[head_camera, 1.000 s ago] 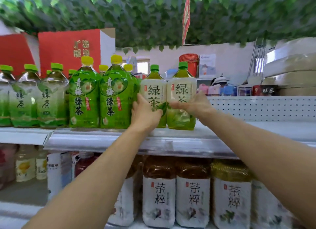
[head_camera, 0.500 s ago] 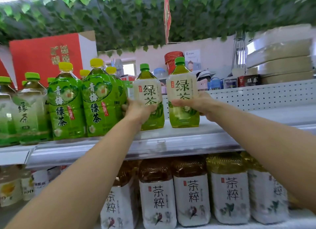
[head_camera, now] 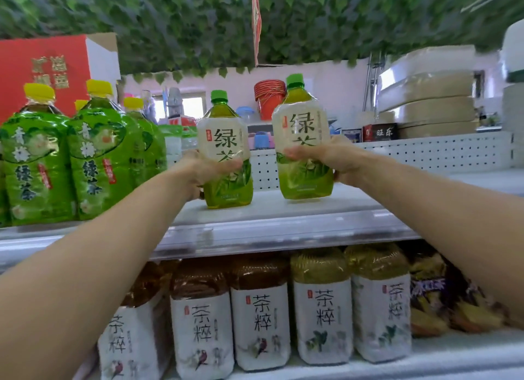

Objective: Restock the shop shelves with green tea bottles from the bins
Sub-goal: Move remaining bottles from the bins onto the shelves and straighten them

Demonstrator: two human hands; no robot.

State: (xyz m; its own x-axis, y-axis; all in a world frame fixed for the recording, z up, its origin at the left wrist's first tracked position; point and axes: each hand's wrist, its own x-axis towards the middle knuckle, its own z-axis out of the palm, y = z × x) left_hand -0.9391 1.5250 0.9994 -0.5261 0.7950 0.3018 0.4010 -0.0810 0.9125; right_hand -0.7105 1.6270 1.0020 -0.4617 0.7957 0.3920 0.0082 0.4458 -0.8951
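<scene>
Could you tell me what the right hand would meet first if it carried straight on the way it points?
Probably the white perforated back panel, which stands behind the green tea bottle that the right hand grips. The depth between them is unclear.

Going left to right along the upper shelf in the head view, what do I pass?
Yellow-capped bottles → green-capped bottle in the left hand → second green-capped bottle in the right hand → perforated back panel.

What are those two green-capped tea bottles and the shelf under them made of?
The left bottle and right bottle look like clear glossy plastic: tea shows through around a pale, glinting film label. The shelf seems white painted metal, judging by its perforated back panel; its shiny front strip is probably plastic.
</scene>
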